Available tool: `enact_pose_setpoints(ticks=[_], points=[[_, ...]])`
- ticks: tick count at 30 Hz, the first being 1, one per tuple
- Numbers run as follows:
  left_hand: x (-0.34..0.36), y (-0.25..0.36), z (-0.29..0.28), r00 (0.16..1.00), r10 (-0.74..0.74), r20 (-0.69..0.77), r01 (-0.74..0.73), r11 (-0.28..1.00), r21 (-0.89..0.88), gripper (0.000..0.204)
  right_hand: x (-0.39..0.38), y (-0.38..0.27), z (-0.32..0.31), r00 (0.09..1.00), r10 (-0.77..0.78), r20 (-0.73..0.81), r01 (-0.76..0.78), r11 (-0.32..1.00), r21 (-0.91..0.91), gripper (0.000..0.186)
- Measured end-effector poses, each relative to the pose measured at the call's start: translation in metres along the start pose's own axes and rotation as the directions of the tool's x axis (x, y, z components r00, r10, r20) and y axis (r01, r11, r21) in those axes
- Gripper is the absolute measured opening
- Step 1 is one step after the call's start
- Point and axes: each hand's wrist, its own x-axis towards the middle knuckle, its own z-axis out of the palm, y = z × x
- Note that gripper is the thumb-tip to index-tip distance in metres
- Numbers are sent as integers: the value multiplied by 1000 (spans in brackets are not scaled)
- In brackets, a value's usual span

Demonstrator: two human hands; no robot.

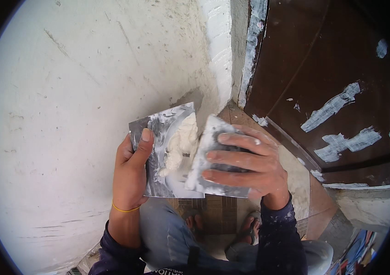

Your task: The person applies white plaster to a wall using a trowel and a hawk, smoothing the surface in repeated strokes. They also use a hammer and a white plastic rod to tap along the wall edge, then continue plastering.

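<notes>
My left hand (133, 169) grips a flat metal plate (153, 121) by its left edge, thumb on top and the other fingers mostly hidden beneath. A thick mound of off-white putty (179, 144) lies on the plate, with thin smears around it. In my right hand (254, 162) is a second flat blade, a putty-smeared scraper (197, 172), with several fingers spread across its upper face. The scraper's left edge meets or overlaps the right side of the plate, beside the putty; whether it touches the plate is hard to tell.
On the left rises a pale, scratched wall (66, 114) with a white-coated corner (220, 50). A dark brown door (309, 59) with putty patches (332, 107) stands at the right. Below are my sandalled feet (250, 229) on a tiled floor (220, 208). Assorted items (360, 252) lie at lower right.
</notes>
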Motion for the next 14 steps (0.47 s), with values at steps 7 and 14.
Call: enact_pose_setpoints(ticks=[7,14], points=[[0,1,-8,999,48,-23,-41,965,260,31,19,-9,-29,982,-22,189,17,1000,24,51],[-2,-7,-7,912,389,-131,-318,872,373,36,4,6,16,994,-3,112,-2,999,43,54]])
